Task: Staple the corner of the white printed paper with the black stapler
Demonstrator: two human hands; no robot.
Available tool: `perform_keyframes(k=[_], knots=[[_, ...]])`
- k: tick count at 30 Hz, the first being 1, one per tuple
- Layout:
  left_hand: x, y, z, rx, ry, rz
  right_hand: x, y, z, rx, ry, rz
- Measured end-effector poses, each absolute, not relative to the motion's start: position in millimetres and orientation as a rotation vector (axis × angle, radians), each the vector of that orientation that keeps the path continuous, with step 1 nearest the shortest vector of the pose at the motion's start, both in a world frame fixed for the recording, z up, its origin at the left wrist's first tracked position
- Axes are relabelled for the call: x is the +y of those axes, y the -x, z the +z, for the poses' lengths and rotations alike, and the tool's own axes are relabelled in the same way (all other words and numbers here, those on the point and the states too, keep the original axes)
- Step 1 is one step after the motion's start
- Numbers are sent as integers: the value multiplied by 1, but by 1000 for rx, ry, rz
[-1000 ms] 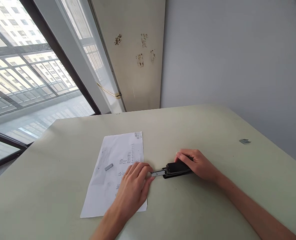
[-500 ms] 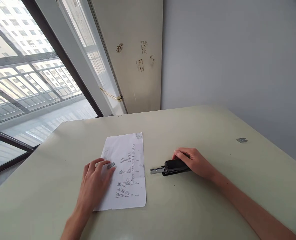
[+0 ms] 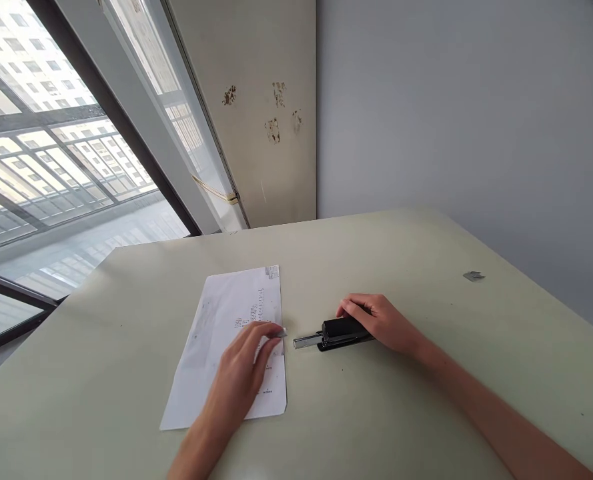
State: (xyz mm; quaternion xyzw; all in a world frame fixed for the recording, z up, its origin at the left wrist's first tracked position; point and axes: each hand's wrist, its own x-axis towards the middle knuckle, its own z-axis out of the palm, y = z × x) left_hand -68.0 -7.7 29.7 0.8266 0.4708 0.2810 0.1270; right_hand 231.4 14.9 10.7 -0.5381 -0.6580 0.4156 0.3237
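Note:
My left hand point(image 3: 246, 360) reaches over the printed paper sheets point(image 3: 216, 313). Its thumb and fingertips pinch a small silvery strip of staples point(image 3: 283, 333), mostly hidden by the fingers. Just right of that strip lies a black stapler point(image 3: 343, 330), its metal tray point(image 3: 307, 341) sticking out to the left. My right hand point(image 3: 376, 319) is closed around the stapler's rear end and rests on the table. A narrow gap separates the staple strip from the tray's tip.
Grey flat scraps point(image 3: 473, 275) lie on the pale table point(image 3: 401, 253) at the right. A blue-grey wall point(image 3: 451, 113) runs along the right side. Windows point(image 3: 76, 147) and a stained panel point(image 3: 271, 167) stand behind the table's far edge.
My left hand has moved right across the paper with the staple strip, up to the stapler's tray. My right hand keeps its hold on the stapler.

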Motion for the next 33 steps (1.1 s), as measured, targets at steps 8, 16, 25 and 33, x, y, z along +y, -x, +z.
perform_keyframes(k=[8, 16, 25, 33], knots=[[-3, 37, 27, 1093, -2678, 711, 17, -232, 13, -1737, 1406, 1082], [-3, 36, 23, 1118, -2698, 746, 17, -233, 14, -1733, 1401, 1087], [-5, 37, 19, 1134, -2736, 747, 17, -233, 12, -1719, 1410, 1081], [-7, 32, 20, 1145, -2749, 716, 17, -232, 15, -1703, 1414, 1118]])
